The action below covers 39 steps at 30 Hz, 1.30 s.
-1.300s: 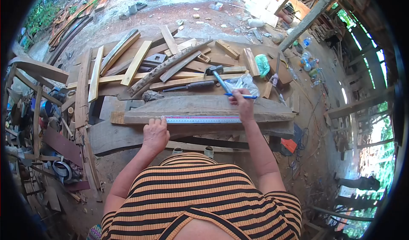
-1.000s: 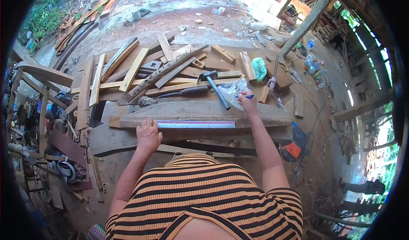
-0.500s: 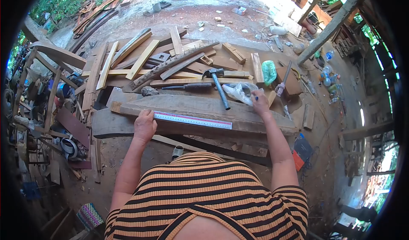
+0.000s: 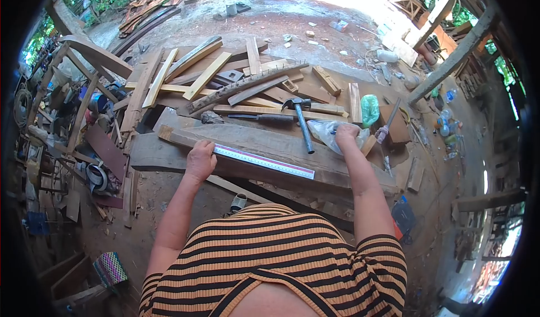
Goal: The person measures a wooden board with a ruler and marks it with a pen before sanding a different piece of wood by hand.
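My left hand (image 4: 201,158) is closed on the left end of a white ruler with a pinkish edge (image 4: 264,162). The ruler lies along a thick wooden board (image 4: 242,137), slanting down to the right. Over the board's right part, my right hand (image 4: 347,137) is closed at a clear plastic bag (image 4: 323,131). A thin bluish pen shows faintly at its fingers, mostly hidden. Between my hands, a hammer (image 4: 302,125) rests with its handle on the board. Behind it lies a chisel with a dark handle (image 4: 275,118).
Loose wooden strips (image 4: 207,76) and a beam studded with nails (image 4: 247,86) pile up behind the board. A green plastic bag (image 4: 369,110) sits at the right, near a wooden block (image 4: 395,127). A slanting post (image 4: 450,58) stands beyond. Clutter fills the left side.
The view has shifted, moving the bench rightward in the picture. My right hand has come over the clear bag, fingers turned more inward. My left hand still holds the ruler's end.
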Each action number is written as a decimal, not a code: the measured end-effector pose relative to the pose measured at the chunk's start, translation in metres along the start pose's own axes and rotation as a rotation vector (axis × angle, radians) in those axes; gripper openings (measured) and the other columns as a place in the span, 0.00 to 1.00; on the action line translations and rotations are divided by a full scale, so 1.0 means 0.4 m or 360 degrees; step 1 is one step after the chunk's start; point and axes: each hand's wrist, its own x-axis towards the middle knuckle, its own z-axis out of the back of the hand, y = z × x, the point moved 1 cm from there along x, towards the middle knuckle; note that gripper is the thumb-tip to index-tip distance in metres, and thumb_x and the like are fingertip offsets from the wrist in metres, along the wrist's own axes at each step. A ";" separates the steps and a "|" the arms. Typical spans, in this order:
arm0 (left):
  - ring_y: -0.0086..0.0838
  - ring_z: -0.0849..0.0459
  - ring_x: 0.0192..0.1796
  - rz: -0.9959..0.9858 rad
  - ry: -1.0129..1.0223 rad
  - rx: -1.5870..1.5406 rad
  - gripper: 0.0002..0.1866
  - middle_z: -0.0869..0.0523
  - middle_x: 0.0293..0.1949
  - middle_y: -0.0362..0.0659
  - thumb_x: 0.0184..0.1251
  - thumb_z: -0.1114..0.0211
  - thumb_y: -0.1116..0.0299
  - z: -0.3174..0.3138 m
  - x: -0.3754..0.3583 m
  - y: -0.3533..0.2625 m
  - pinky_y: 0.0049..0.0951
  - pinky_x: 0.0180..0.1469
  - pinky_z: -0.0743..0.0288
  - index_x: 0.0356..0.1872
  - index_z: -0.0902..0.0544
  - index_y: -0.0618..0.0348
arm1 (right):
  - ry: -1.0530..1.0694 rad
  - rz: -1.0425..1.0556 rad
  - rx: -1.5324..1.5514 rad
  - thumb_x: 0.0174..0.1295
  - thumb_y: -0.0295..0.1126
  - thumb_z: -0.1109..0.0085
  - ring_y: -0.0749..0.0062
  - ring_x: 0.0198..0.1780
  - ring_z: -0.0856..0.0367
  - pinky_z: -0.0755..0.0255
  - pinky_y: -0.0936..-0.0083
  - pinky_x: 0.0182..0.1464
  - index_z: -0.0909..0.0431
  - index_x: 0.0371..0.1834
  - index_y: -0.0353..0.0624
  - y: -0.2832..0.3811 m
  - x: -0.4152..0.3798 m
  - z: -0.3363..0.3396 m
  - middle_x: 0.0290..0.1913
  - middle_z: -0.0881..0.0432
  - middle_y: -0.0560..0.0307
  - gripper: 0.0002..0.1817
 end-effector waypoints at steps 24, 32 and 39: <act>0.38 0.19 0.46 -0.0550 0.0048 -0.0171 0.13 0.17 0.39 0.43 0.51 0.32 0.74 0.044 0.029 0.104 0.34 0.47 0.23 0.40 0.16 0.58 | -0.0567 0.1108 0.1397 0.50 0.35 0.31 0.53 0.51 0.22 0.30 0.62 0.57 0.20 0.48 0.45 0.070 -0.462 0.088 0.48 0.19 0.48 0.21; 0.44 0.20 0.39 -0.0569 0.0133 -0.0301 0.06 0.18 0.33 0.47 0.57 0.36 0.74 0.064 0.053 0.090 0.37 0.42 0.25 0.36 0.17 0.59 | -0.1145 0.0672 0.1284 0.50 0.32 0.33 0.54 0.63 0.29 0.41 0.57 0.65 0.19 0.46 0.47 0.150 -0.564 -0.055 0.56 0.22 0.52 0.17; 0.21 0.19 0.33 0.0247 0.0450 -0.1665 0.06 0.17 0.29 0.36 0.64 0.35 0.69 0.020 0.023 0.088 0.22 0.37 0.27 0.34 0.18 0.63 | -0.0117 0.0361 0.2667 0.60 0.31 0.37 0.78 0.26 0.21 0.29 0.80 0.28 0.20 0.33 0.41 0.065 -0.628 -0.021 0.24 0.19 0.59 0.06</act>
